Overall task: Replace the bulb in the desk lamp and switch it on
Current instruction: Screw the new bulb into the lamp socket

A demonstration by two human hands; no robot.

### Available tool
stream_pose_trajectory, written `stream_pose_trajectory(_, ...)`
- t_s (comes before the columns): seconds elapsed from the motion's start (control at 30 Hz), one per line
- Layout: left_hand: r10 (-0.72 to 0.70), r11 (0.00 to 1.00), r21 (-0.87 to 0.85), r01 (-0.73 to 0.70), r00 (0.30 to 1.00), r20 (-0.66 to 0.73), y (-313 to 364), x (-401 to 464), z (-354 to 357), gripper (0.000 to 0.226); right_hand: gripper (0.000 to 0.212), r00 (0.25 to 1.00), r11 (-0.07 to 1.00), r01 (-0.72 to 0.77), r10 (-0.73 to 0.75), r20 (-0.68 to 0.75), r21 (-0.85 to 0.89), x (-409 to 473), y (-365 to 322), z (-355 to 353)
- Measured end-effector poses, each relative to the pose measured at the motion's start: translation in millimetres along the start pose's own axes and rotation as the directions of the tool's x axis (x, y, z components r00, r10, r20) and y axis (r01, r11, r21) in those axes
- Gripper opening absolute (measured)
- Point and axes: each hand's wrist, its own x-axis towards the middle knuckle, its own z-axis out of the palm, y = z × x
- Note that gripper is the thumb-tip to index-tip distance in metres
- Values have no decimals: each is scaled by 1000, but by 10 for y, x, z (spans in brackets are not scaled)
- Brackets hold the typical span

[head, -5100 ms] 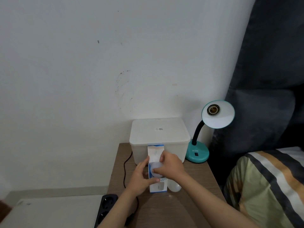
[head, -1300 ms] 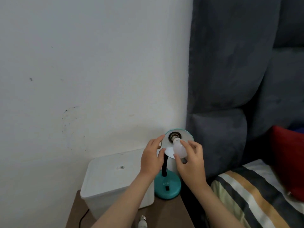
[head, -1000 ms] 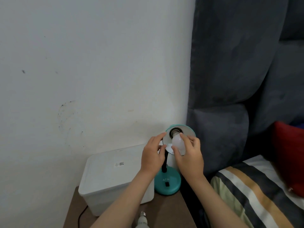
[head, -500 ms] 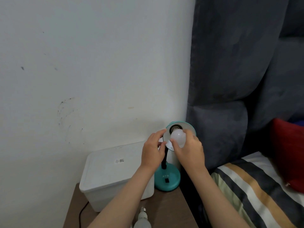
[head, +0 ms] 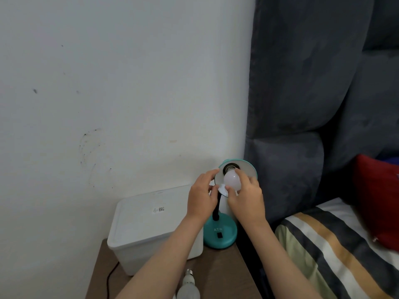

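A: From the left, then: the white lidded storage box (head: 149, 225) is seen at the back of the wooden bedside table (head: 218, 268), close against the wall (head: 108, 83), with a black cable (head: 111, 277) trailing down beside it.

B: And low in front of it, a spare bulb (head: 188, 287) is laid on its side, screw cap pointing away. Probably the old one, set down well apart from the work.

A: Now the left hand (head: 201, 195). The rim of the lamp shade (head: 248, 169) is pinched between thumb and fingers, presumably so the black gooseneck (head: 217, 209) is kept from swinging while force is applied.

B: And the white bulb (head: 232, 180) is cupped in the right hand (head: 246, 197), fingers closed round the globe, its base aimed at the socket (head: 230, 167). How far it is threaded cannot be told; the cap is hidden.

A: Seating and twisting is judged to be the step in hand. The rocker switch (head: 219, 235) on the teal lamp base (head: 220, 234) is left untouched so far.

B: Room is tight. The base is set at the table's right back corner, just beside the edge, and the grey padded headboard (head: 302, 104) is found right behind the shade.

A: So little clearance is offered on the right; the open space is towards the camera. Further right, only the striped bedding (head: 323, 251) and a red cushion (head: 377, 199) are seen.
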Motion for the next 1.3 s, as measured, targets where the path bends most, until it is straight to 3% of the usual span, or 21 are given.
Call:
stream_pose_trajectory(0.2,12,1000,14,-12,1000,-3,8,-28,-7,45,48,984,985,-164,168,-66,60,71,5,-47)
stream_pose_trajectory(0.3,15,1000,20,-15,1000,-4,7,-26,-9,45,48,992,995,-97,99,-85,20,36,-32,-21)
stream_pose_trajectory(0.5,15,1000,6,-15,1000,-6,-8,-26,-9,46,50,999,989,-6,12,-41,150,-53,20,25)
stream_pose_trajectory(0.7,19,1000,7,-19,1000,-6,-11,-28,-4,46,49,983,984,-129,143,-117,123,18,47,27)
stream_pose_trajectory(0.93,-10,1000,-17,10,1000,-10,-1,-20,0,46,43,984,985,102,-80,-157,141,-65,72,70)
stream_pose_trajectory(1.13,-2,1000,0,2,1000,-11,16,-28,2,45,43,986,991,-9,31,-164,132,-37,85,50)
stream_pose_trajectory(1.3,-10,1000,-14,10,1000,-16,20,-25,8,46,39,986,993,77,-63,-154,87,-95,89,115)
